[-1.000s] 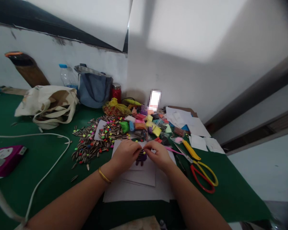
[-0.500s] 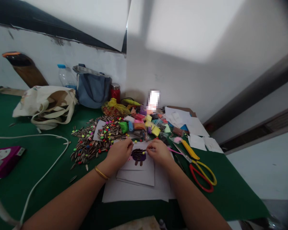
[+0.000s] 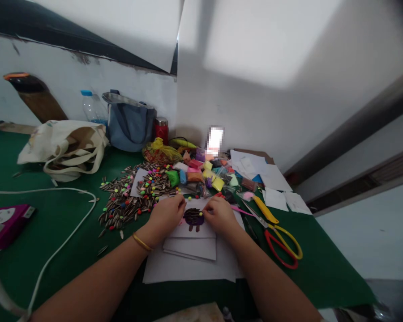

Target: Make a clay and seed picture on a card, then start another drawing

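Note:
On a white paper sheet (image 3: 206, 230) lies a small picture: a purple clay body (image 3: 198, 221) with dark striped sunflower seeds (image 3: 192, 213) set along its top and two brown legs below. My right hand (image 3: 219, 215) is at the picture's right side, thumb and fingertips pinched together beside a small yellow ball (image 3: 200, 214). Whatever is in that pinch is too small to make out. My left hand (image 3: 168, 214) rests at the sheet's left edge, its fingers curled closed near the seeds. Its fingertips hide anything they may hold.
Left of the sheets spreads a pile of sunflower seeds (image 3: 126, 208) mixed with coloured balls. Behind are packets of coloured clay (image 3: 195, 175) and a phone (image 3: 215, 139). Scissors (image 3: 282, 248) and a yellow cutter (image 3: 266, 209) lie right. A white cable (image 3: 67, 239) crosses the left side.
My right hand has shifted slightly left, its fingertips now closer to the yellow ball and the seeds on the purple body. My left hand has stayed almost still.

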`<state>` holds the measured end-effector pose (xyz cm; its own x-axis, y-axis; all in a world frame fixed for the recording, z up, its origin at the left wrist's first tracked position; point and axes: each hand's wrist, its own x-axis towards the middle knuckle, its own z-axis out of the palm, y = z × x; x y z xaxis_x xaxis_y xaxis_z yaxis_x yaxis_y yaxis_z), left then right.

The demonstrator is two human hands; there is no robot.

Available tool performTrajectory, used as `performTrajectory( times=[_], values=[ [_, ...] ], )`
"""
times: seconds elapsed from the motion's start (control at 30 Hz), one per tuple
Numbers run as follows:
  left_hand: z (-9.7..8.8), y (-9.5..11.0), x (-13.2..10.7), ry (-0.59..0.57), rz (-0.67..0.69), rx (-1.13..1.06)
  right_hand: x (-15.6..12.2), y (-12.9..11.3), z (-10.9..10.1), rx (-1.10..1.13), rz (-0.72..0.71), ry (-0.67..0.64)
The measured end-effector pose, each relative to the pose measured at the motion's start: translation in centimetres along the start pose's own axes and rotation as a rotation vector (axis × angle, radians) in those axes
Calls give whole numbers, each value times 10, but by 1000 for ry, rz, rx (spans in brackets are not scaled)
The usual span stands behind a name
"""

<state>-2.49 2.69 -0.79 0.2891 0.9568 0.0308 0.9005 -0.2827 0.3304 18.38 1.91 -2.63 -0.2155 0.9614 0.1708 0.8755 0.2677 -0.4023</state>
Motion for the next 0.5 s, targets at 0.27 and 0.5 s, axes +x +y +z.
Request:
performTrajectory(
  times=[0.27,0.5],
  values=[
    [0,0,0,-15,-10,-5,2,0,1,8,-19,-31],
    [-2,0,-1,16,5,-16,2,-2,-3,7,-15,-65]
  ],
)
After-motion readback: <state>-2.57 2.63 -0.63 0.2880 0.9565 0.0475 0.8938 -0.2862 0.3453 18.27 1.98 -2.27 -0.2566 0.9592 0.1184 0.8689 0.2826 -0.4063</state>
